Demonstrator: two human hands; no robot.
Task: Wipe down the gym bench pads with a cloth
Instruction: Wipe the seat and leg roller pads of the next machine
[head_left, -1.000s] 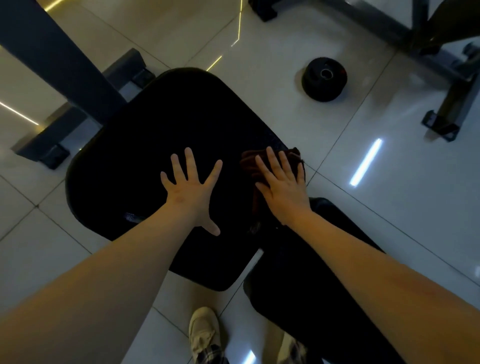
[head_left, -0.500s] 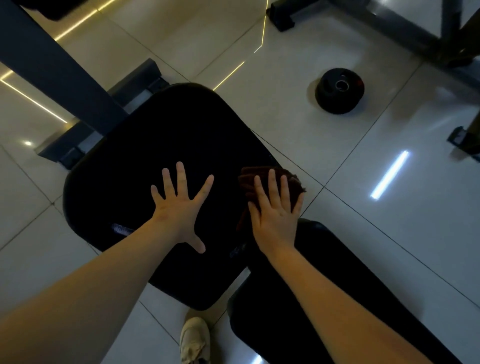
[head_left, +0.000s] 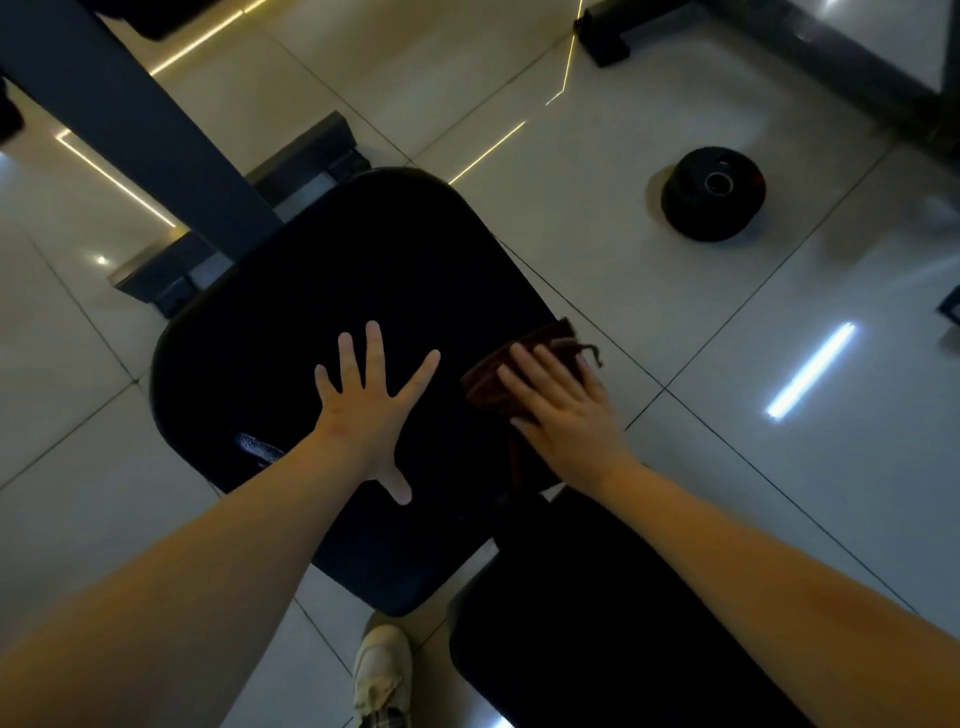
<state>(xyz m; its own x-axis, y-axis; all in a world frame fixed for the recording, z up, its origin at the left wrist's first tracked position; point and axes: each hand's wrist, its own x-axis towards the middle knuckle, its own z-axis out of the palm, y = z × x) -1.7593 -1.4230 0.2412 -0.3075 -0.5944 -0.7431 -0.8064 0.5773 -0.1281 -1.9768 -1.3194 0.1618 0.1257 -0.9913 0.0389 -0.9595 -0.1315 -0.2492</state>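
A black bench seat pad (head_left: 322, 312) fills the middle of the view. A second black pad (head_left: 597, 623) lies below it at the lower right, with a narrow gap between the two. My left hand (head_left: 371, 410) lies flat on the seat pad with its fingers spread wide. Flat under my right hand (head_left: 561, 410) is a dark brown cloth (head_left: 498, 374), pressed onto the pad's right edge. Part of the cloth hangs over that edge, and a loose corner sticks out past my fingertips.
A dark steel frame beam (head_left: 140, 124) and its foot (head_left: 291, 171) stand behind the seat pad at the upper left. A small black weight plate (head_left: 714, 195) lies on the glossy tiled floor to the right. More machine frame (head_left: 831, 67) crosses the top right. My shoe (head_left: 382, 670) is below.
My right hand has slid the cloth to the right, out to the pad's edge. My left hand has stayed flat on the pad. The view has shifted slightly.
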